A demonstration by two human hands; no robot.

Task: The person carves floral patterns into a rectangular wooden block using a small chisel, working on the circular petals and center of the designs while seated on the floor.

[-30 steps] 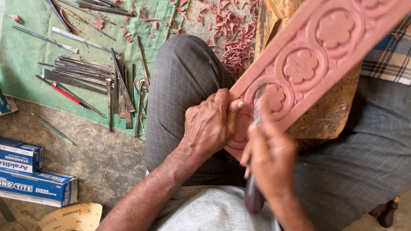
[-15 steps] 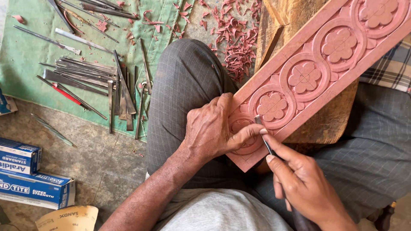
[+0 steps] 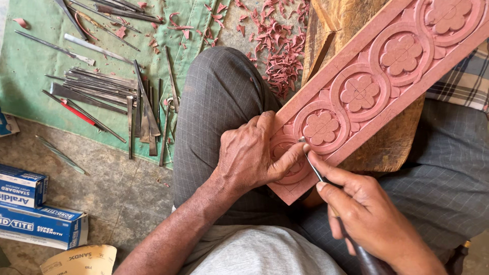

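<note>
Your left hand lies flat across the near end of the pink carved wooden panel, fingers spread and pressing, thumb stretched out to steady the blade; it grasps nothing. Your right hand is closed round a thin carving chisel, held like a pen, its tip in the groove beside the lowest flower roundel. A second ago that hand was fisted over the handle with the blade laid across the carving; it has since drawn back and low, a change that reads as a shift to finer cutting. The panel rests slantwise on a wooden block across your lap, running from lower centre to upper right. Left of your knee: a green cloth bearing a row of spare chisels, with pink shavings beyond. Lower left on the concrete floor: two blue rectangular cartons with white lettering, and below them a tan sheet of sandpaper.
</note>
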